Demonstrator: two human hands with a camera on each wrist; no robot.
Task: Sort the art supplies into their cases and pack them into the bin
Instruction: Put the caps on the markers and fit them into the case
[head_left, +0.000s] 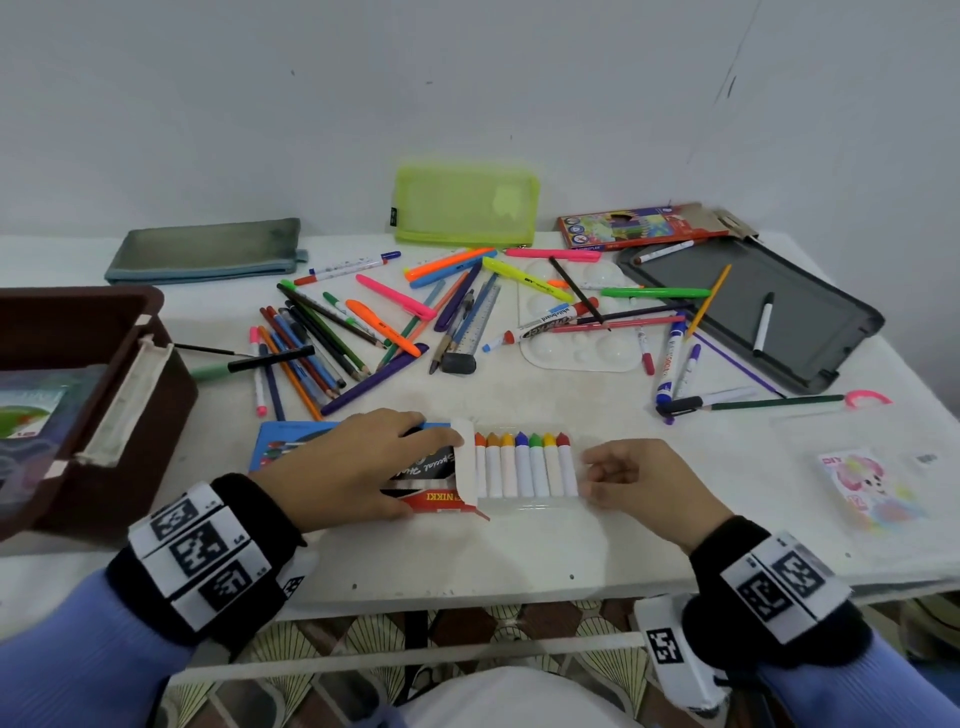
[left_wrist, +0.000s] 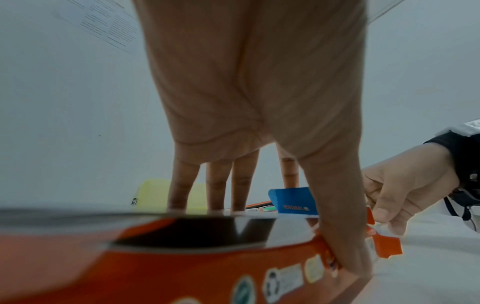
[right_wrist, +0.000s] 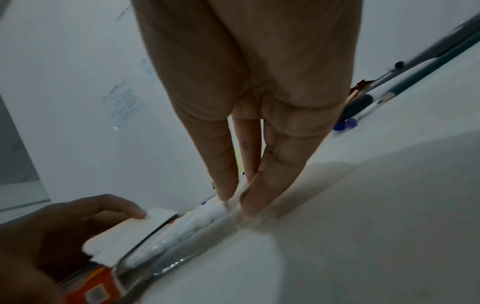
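Crayon tray half out of its box at the front edge of the table.

The left hand (head_left: 358, 462) grips the red crayon box (head_left: 436, 501), thumb along its near side and fingers spread over its top, the white end flap (head_left: 464, 462) standing open. The right hand (head_left: 641, 480) pinches the far end of the clear tray (head_left: 530, 501) of crayons (head_left: 524, 465), which sticks out of the box toward the right. A blue box (head_left: 283, 439) lies under the left hand. The brown bin (head_left: 78, 312) sits at the table's (head_left: 519, 556) left edge; loose pens and markers (head_left: 332, 338) cover the middle.
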